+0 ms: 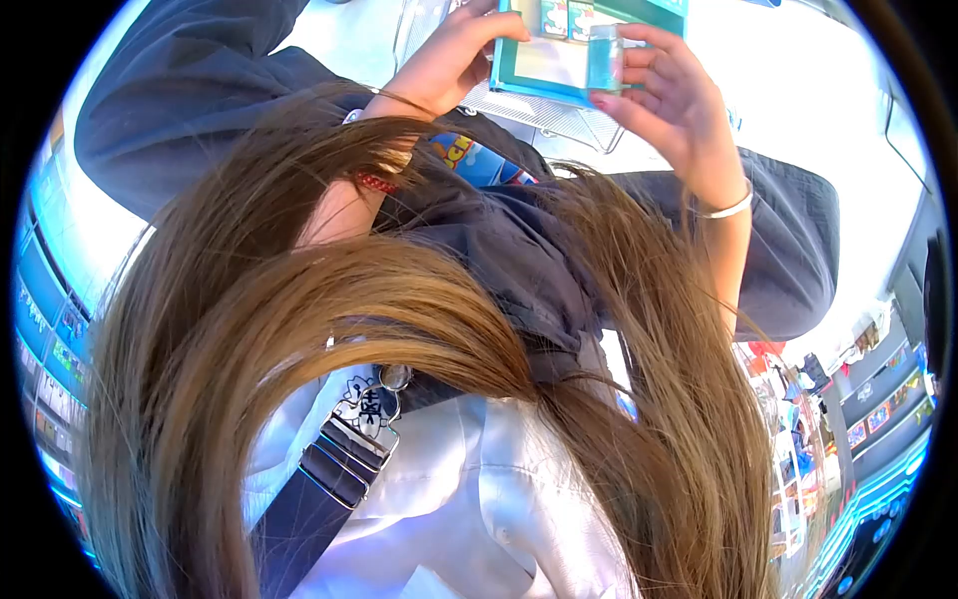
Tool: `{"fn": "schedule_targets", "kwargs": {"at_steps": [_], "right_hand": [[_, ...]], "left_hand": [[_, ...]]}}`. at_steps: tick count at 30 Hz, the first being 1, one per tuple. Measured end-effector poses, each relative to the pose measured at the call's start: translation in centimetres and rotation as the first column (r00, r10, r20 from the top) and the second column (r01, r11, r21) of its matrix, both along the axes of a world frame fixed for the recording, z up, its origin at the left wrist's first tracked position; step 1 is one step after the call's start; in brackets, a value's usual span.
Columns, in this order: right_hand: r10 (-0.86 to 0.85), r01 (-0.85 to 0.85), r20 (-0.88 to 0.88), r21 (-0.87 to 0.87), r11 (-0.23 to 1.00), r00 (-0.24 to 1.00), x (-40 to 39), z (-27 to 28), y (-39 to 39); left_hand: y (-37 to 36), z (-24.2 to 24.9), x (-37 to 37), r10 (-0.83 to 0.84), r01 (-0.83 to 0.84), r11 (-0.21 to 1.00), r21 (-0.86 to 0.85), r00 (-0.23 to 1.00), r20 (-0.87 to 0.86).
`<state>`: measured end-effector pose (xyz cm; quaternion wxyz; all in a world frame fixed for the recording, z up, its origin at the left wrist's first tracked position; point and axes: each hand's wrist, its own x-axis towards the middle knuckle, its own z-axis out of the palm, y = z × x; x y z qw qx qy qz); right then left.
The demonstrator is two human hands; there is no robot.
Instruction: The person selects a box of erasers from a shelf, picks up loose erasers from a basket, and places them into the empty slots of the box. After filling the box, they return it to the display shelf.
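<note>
Overhead, teal-bordered flat box [559,62], both hands gripping edges

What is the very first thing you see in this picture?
Long brown hair spills across the middle and bottom, hiding most of the view. At the top, the left hand and right hand hold a flat teal-edged card package, with a small clear blue plastic piece against it at the right fingers. A silver bangle circles the right wrist.
</note>
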<state>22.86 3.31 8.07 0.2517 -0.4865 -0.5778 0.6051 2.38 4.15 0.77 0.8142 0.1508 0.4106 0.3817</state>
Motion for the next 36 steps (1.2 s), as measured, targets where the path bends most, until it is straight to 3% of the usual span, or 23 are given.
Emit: {"fn": "schedule_targets", "kwargs": {"at_steps": [1, 2, 3, 4, 5, 7, 8, 9, 10, 11, 13, 14, 17, 21, 23, 25, 27, 34, 36], "right_hand": [[-0.091, 0.049, -0.252, -0.168, 0.985, 0.963, 0.5, 0.2, 0.1], [-0.109, 0.009, -0.376, -0.256, 0.967, 0.92, 0.8, 0.4, 0.6], [-0.108, 0.009, -0.376, -0.255, 0.967, 0.92, 0.9, 0.7, 0.7], [-0.399, 0.174, -0.379, -0.506, 0.845, 0.835, -0.3, 2.6, 1.5], [-0.655, 0.285, -0.299, -0.722, 0.631, 0.694, -1.5, 4.0, 1.8], [-0.693, 0.373, -0.279, -0.679, 0.632, 0.665, -1.7, 3.2, 1.6], [-0.498, 0.127, -0.493, -0.607, 0.784, 0.713, 0.1, 0.3, 1.7], [-0.267, -0.125, -0.675, -0.473, 0.872, 0.687, 1.1, -1.5, 1.6], [-0.235, -0.06, -0.553, -0.463, 0.884, 0.799, 1.0, -1.4, 1.2], [-0.234, -0.062, -0.554, -0.463, 0.884, 0.799, 0.8, -1.7, 0.9], [-0.196, 0.055, -0.281, -0.442, 0.895, 0.939, 0.0, -1.9, 0.4], [-0.298, 0.107, -0.285, -0.536, 0.838, 0.911, -0.6, -1.5, 0.3], [-0.311, 0.048, -0.332, -0.612, 0.789, 0.89, -1.3, -1.1, 0.3], [-0.253, 0.069, -0.259, -0.56, 0.826, 0.932, -1.6, -1.7, -0.1], [-0.168, 0.19, 0.09, -0.416, 0.889, 0.982, -1.9, -2.7, -0.4], [-0.161, 0.186, 0.095, -0.394, 0.9, 0.982, -2.2, -3.1, -0.7], [-0.205, 0.174, -0.058, -0.332, 0.927, 0.977, -2.1, -4.2, -0.8], [-0.32, 0.209, -0.199, -0.436, 0.876, 0.926, -2.2, -2.8, -0.6], [-0.459, 0.273, -0.309, -0.493, 0.826, 0.833, -2.1, -3.1, -0.4]], "left_hand": [[0.1, -0.1, 0.0, 0.0, 0.0, 1.0, 0.001, 1.0, 0.0], [0.1, -0.3, -0.2, 0.012, -0.012, 1.0, 0.01, 1.0, 0.001], [0.1, -0.4, -0.2, 0.025, -0.025, 0.999, 0.019, 1.0, 0.003], [0.1, -0.5, -0.2, 0.025, -0.025, 0.999, 0.021, 1.0, 0.003], [0.1, -0.4, -0.1, 0.015, -0.015, 0.998, 0.053, 1.0, -0.014], [0.0, -0.4, 0.2, 0.004, -0.002, 0.996, 0.087, 1.0, -0.027], [-0.1, -0.4, 0.3, -0.012, 0.014, 0.998, 0.061, 0.999, -0.039], [-0.2, -0.5, 0.3, -0.027, 0.028, 0.999, 0.034, 0.998, -0.052], [-0.3, -0.4, 0.3, -0.026, 0.028, 0.999, 0.035, 0.998, -0.052], [-0.4, -0.4, 0.4, -0.044, 0.045, 0.999, 0.013, 0.997, -0.056], [-0.5, -0.4, 0.3, -0.061, 0.061, 0.998, -0.009, 0.996, -0.061], [-0.6, -0.4, 0.3, -0.066, 0.066, 0.998, 0.002, 0.996, -0.055], [-0.7, -0.9, 0.6, -0.064, 0.065, 0.998, 0.016, 0.995, -0.075], [-0.9, -1.2, 0.6, -0.066, 0.069, 0.997, 0.029, 0.994, -0.091], [-1.0, -1.3, 0.8, -0.062, 0.065, 0.997, 0.046, 0.995, -0.079], [-1.0, -1.4, 0.8, -0.058, 0.062, 0.996, 0.063, 0.996, -0.07], [-1.1, -1.5, 0.8, -0.035, 0.03, 0.999, -0.04, 0.993, -0.111], [-0.8, -0.8, 0.7, -0.017, 0.016, 1.0, -0.014, 0.995, -0.103], [-0.8, -0.9, 0.8, -0.002, -0.004, 1.0, -0.028, 0.98, -0.201]]}}
